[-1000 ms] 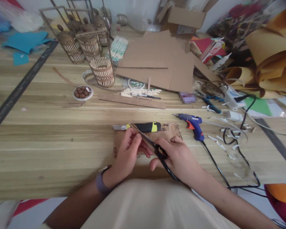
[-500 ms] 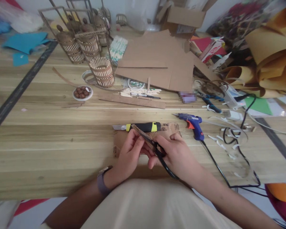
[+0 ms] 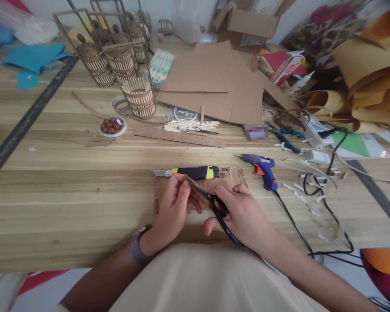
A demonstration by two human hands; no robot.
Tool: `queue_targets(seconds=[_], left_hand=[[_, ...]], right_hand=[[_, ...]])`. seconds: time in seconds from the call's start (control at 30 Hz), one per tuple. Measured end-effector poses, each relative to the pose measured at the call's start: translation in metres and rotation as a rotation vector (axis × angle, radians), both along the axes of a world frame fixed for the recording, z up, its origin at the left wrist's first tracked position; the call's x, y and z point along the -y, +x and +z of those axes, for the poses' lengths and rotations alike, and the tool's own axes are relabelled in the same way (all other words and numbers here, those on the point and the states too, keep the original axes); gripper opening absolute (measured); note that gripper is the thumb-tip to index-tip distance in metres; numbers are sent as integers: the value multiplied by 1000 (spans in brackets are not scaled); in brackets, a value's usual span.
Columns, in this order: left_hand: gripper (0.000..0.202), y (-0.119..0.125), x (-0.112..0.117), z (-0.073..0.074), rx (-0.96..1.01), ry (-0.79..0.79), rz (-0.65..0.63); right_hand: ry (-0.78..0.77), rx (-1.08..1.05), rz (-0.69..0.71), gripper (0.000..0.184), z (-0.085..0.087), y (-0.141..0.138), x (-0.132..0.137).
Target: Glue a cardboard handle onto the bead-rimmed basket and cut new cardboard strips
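My right hand is wrapped around black-handled scissors. Their blades point up and left toward the fingertips of my left hand. Between my left thumb and fingers is pinched a small brown cardboard piece, mostly hidden, with the scissor blades against it. Under both hands lies a printed brown cardboard sheet. A yellow and black utility knife, its blade out to the left, rests across the far edge of that sheet.
Right of my hands lies a blue glue gun with its cord. White scraps and pliers are farther right. Beyond are a cardboard strip, a bowl of brown balls, stick-sided lanterns and large cardboard sheets.
My left hand has shifted slightly left and the right hand slightly right, widening the gap between them. The scissors remain in the right hand and the cardboard piece in the left.
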State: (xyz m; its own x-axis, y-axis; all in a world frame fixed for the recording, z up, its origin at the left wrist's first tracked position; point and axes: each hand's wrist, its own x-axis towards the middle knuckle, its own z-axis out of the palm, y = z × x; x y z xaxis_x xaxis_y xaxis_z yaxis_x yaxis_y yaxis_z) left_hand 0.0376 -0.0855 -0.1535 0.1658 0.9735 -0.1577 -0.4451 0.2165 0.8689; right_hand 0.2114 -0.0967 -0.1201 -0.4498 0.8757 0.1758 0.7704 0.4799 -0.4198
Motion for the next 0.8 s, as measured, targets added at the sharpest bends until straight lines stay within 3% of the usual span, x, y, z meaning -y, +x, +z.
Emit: queue_targets(seconds=[0.8], left_hand=[[37, 4, 3, -5, -50, -53, -11]], right_hand=[[-74, 42, -1, 46, -4, -5, -4]])
